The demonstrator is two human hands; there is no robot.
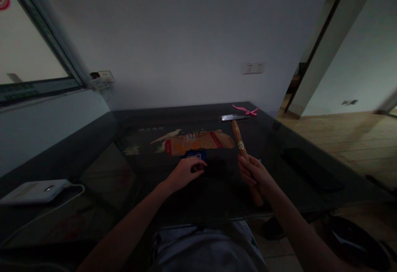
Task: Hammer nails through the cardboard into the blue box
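Dark table [186,116] | right hand [256,174] gripping hammer [237,133] | left hand [185,171] loosely curled, fingers parted, by blue object [199,154]

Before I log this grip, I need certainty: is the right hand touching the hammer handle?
Touching. The head view shows the right hand closed around the hammer handle, which sticks out above and below it.

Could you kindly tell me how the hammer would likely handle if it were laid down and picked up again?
The hammer would probably feel top-heavy, since its metallic-looking head sits at the end of a long handle. It should stay stiff, as that handle looks like solid wood. It seems unlikely to roll far, because the head juts out crosswise.
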